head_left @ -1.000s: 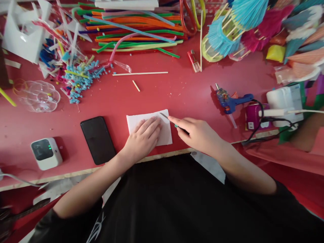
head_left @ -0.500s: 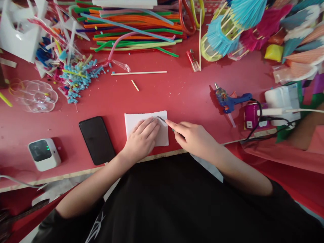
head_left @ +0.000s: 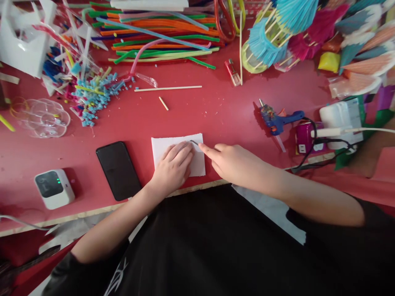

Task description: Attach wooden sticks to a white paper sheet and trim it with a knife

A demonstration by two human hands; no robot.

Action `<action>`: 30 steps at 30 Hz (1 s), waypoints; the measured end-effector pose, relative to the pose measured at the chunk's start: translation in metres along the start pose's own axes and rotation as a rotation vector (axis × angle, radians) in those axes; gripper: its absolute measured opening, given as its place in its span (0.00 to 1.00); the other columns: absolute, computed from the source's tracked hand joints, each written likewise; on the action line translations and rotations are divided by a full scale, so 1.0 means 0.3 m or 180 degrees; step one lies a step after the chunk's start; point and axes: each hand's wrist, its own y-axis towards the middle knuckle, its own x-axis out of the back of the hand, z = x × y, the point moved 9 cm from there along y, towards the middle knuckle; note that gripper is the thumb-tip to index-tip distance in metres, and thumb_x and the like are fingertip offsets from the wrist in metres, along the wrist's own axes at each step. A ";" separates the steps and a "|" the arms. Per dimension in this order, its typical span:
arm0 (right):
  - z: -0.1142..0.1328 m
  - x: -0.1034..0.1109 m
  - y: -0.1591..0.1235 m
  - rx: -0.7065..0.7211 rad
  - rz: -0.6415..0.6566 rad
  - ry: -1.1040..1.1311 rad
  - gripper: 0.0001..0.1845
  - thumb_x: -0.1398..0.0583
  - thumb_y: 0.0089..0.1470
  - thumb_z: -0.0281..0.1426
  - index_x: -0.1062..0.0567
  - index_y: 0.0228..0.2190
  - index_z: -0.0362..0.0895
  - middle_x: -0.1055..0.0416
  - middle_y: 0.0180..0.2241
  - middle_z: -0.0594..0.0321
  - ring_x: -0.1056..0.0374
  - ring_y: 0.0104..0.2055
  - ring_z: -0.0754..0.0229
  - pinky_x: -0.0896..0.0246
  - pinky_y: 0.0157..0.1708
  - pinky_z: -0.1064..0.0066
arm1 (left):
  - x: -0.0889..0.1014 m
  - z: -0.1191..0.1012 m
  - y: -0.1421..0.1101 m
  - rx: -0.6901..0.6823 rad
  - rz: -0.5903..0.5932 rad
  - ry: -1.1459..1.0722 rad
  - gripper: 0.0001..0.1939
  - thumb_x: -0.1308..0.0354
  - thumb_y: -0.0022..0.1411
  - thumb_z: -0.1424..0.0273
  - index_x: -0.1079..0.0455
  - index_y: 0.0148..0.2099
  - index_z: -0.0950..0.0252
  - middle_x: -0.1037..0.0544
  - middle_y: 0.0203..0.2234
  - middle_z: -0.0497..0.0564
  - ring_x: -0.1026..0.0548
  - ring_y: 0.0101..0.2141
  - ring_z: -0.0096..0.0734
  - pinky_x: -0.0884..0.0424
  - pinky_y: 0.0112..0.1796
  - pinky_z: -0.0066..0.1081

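A white rectangular sheet of board or stiff paper (head_left: 198,165) lies close to the table's front edge. My left hand (head_left: 173,164) presses down on it with the fingers laid flat. My right hand (head_left: 226,159) is closed round a craft knife (head_left: 194,142), index finger stretched along it. Only the dark, narrow blade shows, touching the sheet near its upper right part, just beside my left fingertips. The knife's handle is hidden in my right hand.
Left of the sheet lie a black phone (head_left: 118,170) and a white device (head_left: 54,188). A blue glue gun (head_left: 279,119) rests at right by a corded power adapter (head_left: 310,133). Pipe cleaners (head_left: 166,37), cut blue bits (head_left: 92,100) and paper umbrellas (head_left: 268,43) lie farther back.
My right forearm has swung out to the right, its elbow farther from the body. The blade stays at nearly the same spot on the sheet. My left hand keeps its place.
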 end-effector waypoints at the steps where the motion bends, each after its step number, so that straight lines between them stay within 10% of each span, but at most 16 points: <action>1: 0.002 0.005 0.002 0.0031 -0.0030 -0.0040 0.33 0.55 0.61 0.23 0.43 0.67 0.40 0.30 0.33 0.55 0.44 0.22 0.64 0.57 0.22 0.69 | -0.003 0.001 -0.001 -0.0003 -0.0008 -0.0007 0.22 0.51 0.65 0.75 0.33 0.61 0.70 0.25 0.56 0.61 0.34 0.62 0.47 0.35 0.61 0.47; 30: 0.027 -0.005 -0.013 -0.0062 0.0358 -0.0439 0.36 0.54 0.61 0.21 0.49 0.69 0.39 0.30 0.35 0.52 0.37 0.24 0.61 0.55 0.21 0.69 | -0.009 -0.001 0.000 0.0047 -0.0060 0.0053 0.20 0.50 0.65 0.75 0.31 0.58 0.70 0.26 0.58 0.60 0.32 0.61 0.46 0.34 0.60 0.45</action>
